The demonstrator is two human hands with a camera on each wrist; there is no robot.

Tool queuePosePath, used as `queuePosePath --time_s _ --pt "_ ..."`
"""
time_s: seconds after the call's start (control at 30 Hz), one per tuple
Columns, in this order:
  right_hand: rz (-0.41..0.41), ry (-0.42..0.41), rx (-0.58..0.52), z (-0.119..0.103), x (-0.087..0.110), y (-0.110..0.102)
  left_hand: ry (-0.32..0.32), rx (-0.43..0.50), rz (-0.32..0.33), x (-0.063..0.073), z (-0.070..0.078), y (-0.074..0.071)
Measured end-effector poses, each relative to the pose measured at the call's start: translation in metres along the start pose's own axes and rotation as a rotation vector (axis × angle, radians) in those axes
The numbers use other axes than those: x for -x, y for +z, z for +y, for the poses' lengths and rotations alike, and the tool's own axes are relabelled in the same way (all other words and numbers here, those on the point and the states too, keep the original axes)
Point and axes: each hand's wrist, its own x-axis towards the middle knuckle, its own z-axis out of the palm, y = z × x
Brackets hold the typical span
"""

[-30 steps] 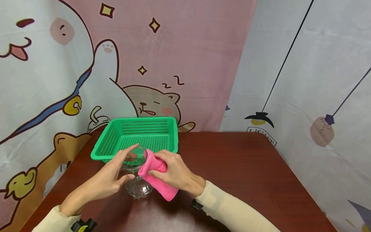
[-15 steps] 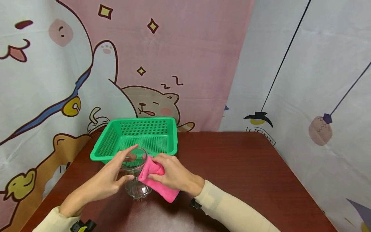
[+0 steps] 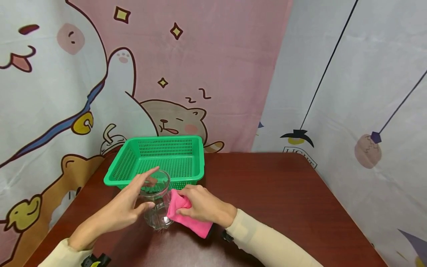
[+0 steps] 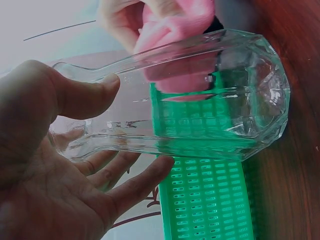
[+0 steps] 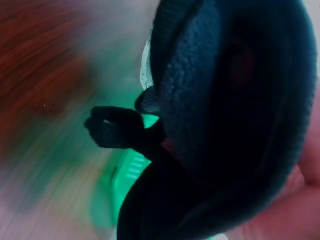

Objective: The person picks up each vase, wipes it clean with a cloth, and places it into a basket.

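A clear glass vase [image 3: 156, 215] with a flared rim and a thick faceted base stands upright in front of the basket. My left hand [image 3: 125, 205] holds it near the neck, thumb on the near side and fingers round the far side. My right hand [image 3: 205, 205] grips a bunched pink cloth [image 3: 191, 222] against the vase's right side, below the rim. Through the glass in the left wrist view, the pink cloth [image 4: 180, 70] shows behind the wall. Dark fabric [image 5: 200, 110] fills much of the right wrist view, hiding most of the right hand there.
A green plastic basket [image 3: 200, 155] with slotted walls sits behind the vase, at the back left of the dark red-brown table [image 3: 267, 193]. Patterned fabric [image 3: 227, 55] hangs behind the table and along its sides.
My right hand and the pink cloth have slid down the vase's right side, from the rim to lower on the body. My left hand and the vase have stayed nearly still.
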Motion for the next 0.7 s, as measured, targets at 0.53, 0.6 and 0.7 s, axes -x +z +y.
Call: queuePosePath --time_s 0.53,0.6,0.7 --pt "-0.115 0.030 0.143 0.0036 0.0034 0.0094 -0.005 -0.027 0.003 -0.0011 0.0021 -0.0005" --pt "-0.112 0.023 0.145 0.0037 0.0031 0.0097 -0.005 -0.027 0.004 -0.0010 0.0022 -0.0002" --pt "-0.108 0.014 0.151 0.0037 0.0035 0.0096 -0.004 -0.024 0.004 -0.0005 0.0020 0.0000"
